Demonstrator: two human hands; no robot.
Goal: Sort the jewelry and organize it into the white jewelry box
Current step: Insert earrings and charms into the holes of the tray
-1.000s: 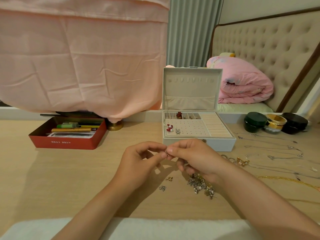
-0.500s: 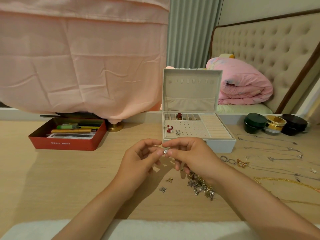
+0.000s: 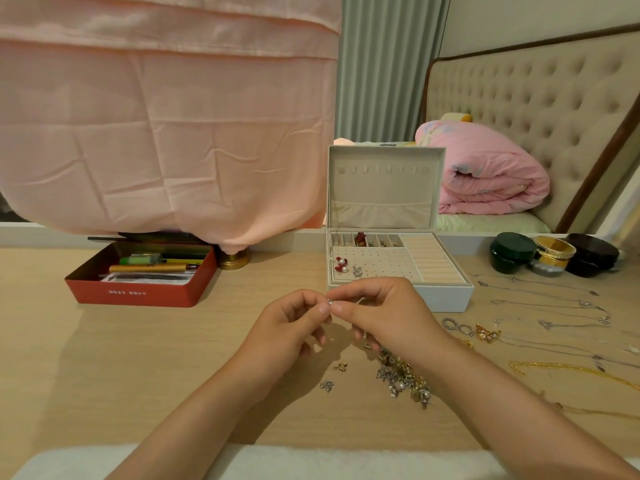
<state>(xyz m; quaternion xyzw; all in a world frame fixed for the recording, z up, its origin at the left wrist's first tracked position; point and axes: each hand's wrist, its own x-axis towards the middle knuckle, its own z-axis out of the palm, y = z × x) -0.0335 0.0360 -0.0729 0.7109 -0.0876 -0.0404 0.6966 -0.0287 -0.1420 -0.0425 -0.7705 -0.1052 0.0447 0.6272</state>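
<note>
Hands meet mid-frame: left hand and right hand pinch small silver stud between fingertips, likely working its back free. White jewelry box open just behind; unsorted pile on worktop below.

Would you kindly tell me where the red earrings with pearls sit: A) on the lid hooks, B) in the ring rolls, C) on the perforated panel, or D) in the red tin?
C: the red earrings with pearls lie at the left edge of the perforated panel inside the open white jewelry box.
</note>
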